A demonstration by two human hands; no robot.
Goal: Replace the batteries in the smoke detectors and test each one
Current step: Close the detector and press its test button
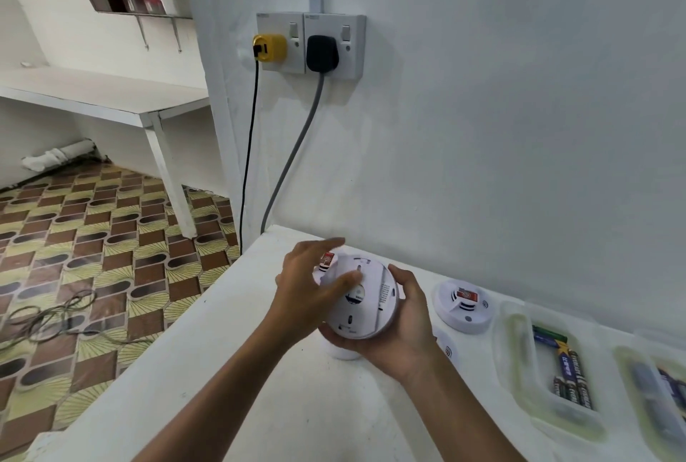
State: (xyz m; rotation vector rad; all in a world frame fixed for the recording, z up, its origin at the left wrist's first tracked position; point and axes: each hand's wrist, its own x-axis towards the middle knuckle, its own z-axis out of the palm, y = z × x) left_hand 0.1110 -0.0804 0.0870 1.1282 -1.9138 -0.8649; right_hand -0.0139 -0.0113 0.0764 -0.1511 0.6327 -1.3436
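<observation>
The right hand (399, 328) cupped a smoke detector (362, 298) back-up above the counter (260, 387), steadying it so the left hand (310, 292), fingers relaxed, could press its cover. Batteries (571, 376) waited alongside.

There is just one camera. It sits on the person's head and looks forward and down. Both arms reach out from the bottom edge, so it looks from just behind and above them. The left hand (308, 294) and the right hand (402, 324) sit a little below the middle and look big, so the camera is close to them. Under the hands is a white counter (230, 380), seen from above. Past the hands a white wall (519, 127) fills the top and right side. Far to the left of the left hand, the view drops down to a patterned floor (92, 239). The edges look bent, since the lens is very wide.
</observation>
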